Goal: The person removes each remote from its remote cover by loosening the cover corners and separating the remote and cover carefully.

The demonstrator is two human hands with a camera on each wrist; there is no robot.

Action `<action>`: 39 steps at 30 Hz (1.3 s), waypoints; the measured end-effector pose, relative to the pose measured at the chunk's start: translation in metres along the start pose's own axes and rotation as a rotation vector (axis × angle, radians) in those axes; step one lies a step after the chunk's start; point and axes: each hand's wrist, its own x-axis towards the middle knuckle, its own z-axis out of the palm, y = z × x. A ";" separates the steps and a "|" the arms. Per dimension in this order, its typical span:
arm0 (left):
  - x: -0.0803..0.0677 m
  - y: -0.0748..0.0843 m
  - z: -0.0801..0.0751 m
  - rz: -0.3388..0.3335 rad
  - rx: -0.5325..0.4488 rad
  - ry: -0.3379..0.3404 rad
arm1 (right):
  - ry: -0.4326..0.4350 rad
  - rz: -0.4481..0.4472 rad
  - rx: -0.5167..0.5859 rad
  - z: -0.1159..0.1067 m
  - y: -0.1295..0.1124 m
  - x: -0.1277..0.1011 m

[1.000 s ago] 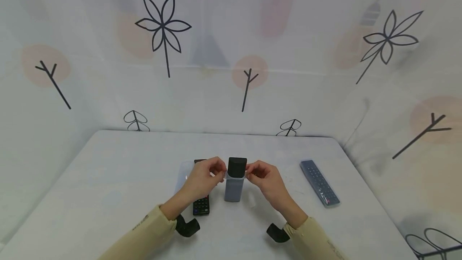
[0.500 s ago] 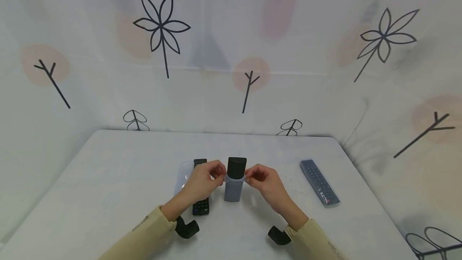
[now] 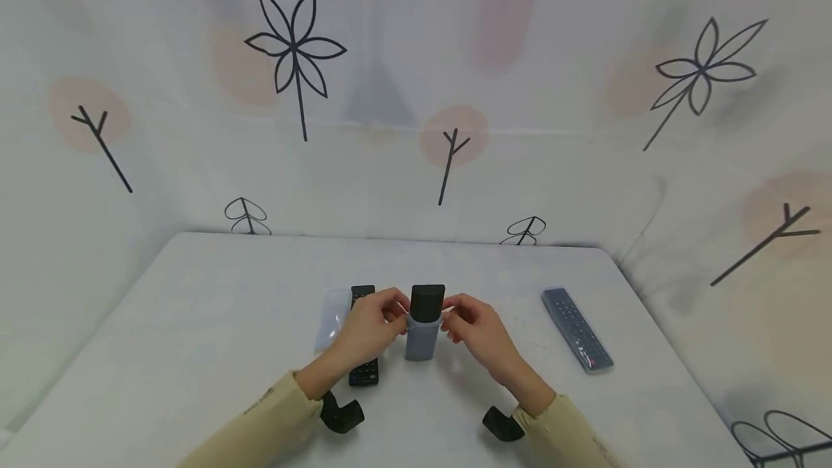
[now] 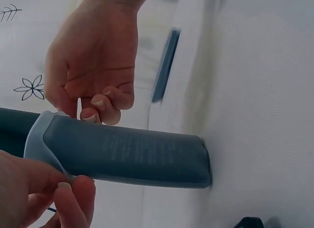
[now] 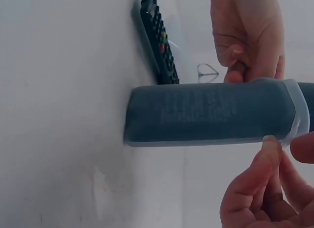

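Note:
A dark remote control [image 3: 427,302] stands upright on the white table, its lower part inside a translucent sleeve [image 3: 422,341]. Faint lettering shows through the sleeve's side in both wrist views. My left hand [image 3: 369,323] pinches the sleeve's rim on the left; in the left wrist view the rim [image 4: 35,139] lies between thumb and finger. On the opposite side, my right hand [image 3: 482,329] holds the rim with thumb and fingertips, seen close in the right wrist view beside the pale rim [image 5: 297,108]. The remote's upper end sticks out bare above both hands.
Behind my left forearm lies a black remote [image 3: 364,373] with coloured buttons, next to a flat clear sleeve [image 3: 333,316]. A third remote, covered in a bluish sleeve [image 3: 577,329], lies at the right. A patterned cloth [image 3: 390,92] hangs behind the table.
The sleeve's rim, drawn out to both sides earlier, now sits closer against the remote. My hands have shifted only slightly, and the fingers of my right hand have spread a little.

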 end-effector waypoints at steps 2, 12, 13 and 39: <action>0.001 0.001 0.000 -0.009 0.006 0.011 | -0.021 0.005 -0.006 0.000 -0.002 -0.001; 0.003 0.006 0.000 -0.069 0.027 0.032 | -0.093 0.079 0.046 -0.002 -0.009 0.002; 0.003 0.006 0.000 -0.076 0.025 0.033 | -0.090 0.083 0.052 -0.002 -0.009 0.003; 0.002 0.012 -0.011 -0.199 -0.198 0.005 | 0.031 0.142 0.158 0.000 -0.011 0.003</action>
